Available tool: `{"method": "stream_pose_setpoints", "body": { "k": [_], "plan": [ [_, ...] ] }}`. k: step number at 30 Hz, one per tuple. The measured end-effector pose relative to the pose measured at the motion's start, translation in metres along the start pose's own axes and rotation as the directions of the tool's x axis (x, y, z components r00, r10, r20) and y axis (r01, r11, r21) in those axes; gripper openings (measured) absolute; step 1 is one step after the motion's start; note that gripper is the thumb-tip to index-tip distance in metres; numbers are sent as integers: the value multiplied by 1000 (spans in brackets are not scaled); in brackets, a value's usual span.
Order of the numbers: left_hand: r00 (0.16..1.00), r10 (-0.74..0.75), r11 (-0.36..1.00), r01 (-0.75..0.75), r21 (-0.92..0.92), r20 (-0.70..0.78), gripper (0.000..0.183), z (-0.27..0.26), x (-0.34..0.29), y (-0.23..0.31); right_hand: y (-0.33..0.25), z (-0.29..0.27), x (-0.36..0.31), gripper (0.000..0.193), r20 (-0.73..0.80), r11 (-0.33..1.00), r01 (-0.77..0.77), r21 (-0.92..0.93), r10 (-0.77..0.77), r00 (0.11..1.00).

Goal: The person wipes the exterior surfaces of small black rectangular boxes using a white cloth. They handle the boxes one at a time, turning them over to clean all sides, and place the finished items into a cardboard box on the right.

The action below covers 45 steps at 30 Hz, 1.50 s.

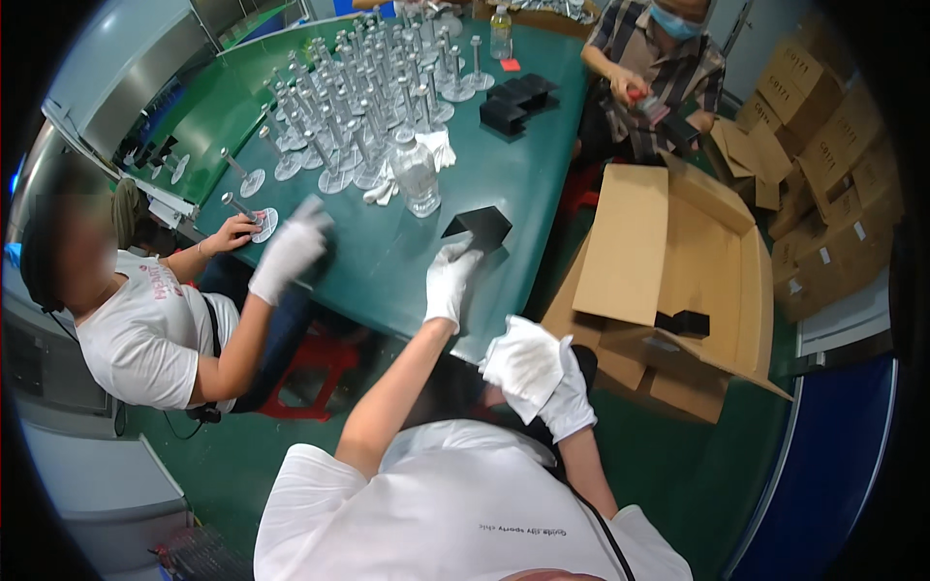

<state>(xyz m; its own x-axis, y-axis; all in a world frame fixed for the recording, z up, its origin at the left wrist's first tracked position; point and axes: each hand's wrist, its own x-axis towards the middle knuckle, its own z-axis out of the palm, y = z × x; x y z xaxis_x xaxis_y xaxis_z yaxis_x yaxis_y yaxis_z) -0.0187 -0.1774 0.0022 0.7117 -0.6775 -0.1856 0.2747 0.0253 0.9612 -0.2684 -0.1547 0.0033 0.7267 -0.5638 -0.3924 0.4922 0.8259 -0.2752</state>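
My left hand [449, 284], in a white glove, grips the near edge of a black angular bracket-like part [484, 225] over the table's near right side. Its far side looks folded, and my fingertips are partly hidden by it. In my right hand [568, 405], also gloved, is a crumpled white cloth [524, 368], held beside the table corner. The cloth covers most of those fingers. Just beyond the black part stands a clear bottle of liquid [417, 178], with white gloves or cloths [438, 147] lying behind it.
Many metal posts on round clear bases [358, 107] crowd the green table [494, 160]. More black parts [516, 100] lie farther back. An open cardboard box [717, 261] stands at right. A co-worker [145, 320] sits at left handling a post; another [659, 77] works at far right.
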Motion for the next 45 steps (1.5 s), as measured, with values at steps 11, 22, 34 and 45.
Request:
{"method": "stream_pose_setpoints", "body": {
  "k": [11,22,34,45],
  "plan": [
    [971,-81,900,-26,435,227,65,-64,-65,-15,-32,85,47,46,310,227,539,-811,-614,725],
    [737,-126,392,652,-649,664,52,-54,-49,-30,64,89,89,40,774,-761,390,-518,-222,593],
    [790,-337,356,610,-708,512,40,-32,-72,15,-31,30,28,43,80,303,374,-877,-674,734],
    [779,-327,424,627,-653,535,40,-29,-93,6,56,59,56,48,760,-667,419,-616,-363,539]
  ]
}}
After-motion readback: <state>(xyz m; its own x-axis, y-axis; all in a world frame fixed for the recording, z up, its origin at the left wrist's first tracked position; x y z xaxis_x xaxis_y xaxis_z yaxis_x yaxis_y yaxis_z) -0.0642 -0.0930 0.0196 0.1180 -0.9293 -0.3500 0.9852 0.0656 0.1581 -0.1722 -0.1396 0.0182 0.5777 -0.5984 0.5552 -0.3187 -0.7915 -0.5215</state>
